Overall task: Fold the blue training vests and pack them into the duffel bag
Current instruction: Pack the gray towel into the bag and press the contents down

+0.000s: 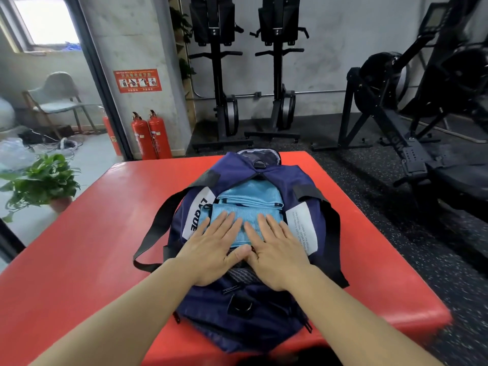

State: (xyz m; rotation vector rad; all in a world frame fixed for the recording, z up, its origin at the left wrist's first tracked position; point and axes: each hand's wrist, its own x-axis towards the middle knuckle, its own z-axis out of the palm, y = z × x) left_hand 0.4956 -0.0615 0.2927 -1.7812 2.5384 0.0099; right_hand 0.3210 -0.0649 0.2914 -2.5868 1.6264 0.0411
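Gym room: rowing machines (219,75) stood upright at the back wall, fire extinguishers (151,136) by the pillar, potted plant (42,180) at L. A red padded bench (79,260) fills the middle. On it, lengthwise away from the camera, sits the navy duffel bag (237,326), top unzipped & gaping, black strap (155,225) flopped over its L side onto the bench.

Inside the opening are two folded blue vests. The rear vest (248,190) lies flat toward the far end. The front vest (248,210) sits just in front of it, under both grips.

Left grip (211,249) & right grip (280,254) are both spread flat, fingers straight, palms down on the front vest. The thumbs touch or nearly touch at the near edge of the opening. Nothing pinched.

Step, as I read it: packing, pressing the front vest down to seat it. No loose vests show on the bench, so prob. near the end. Next move calls for lifting both palms w/o dragging the fold open. Then either fetch another vest, if any, or draw the bag's sides together to zip. Can't make out the zip pull.
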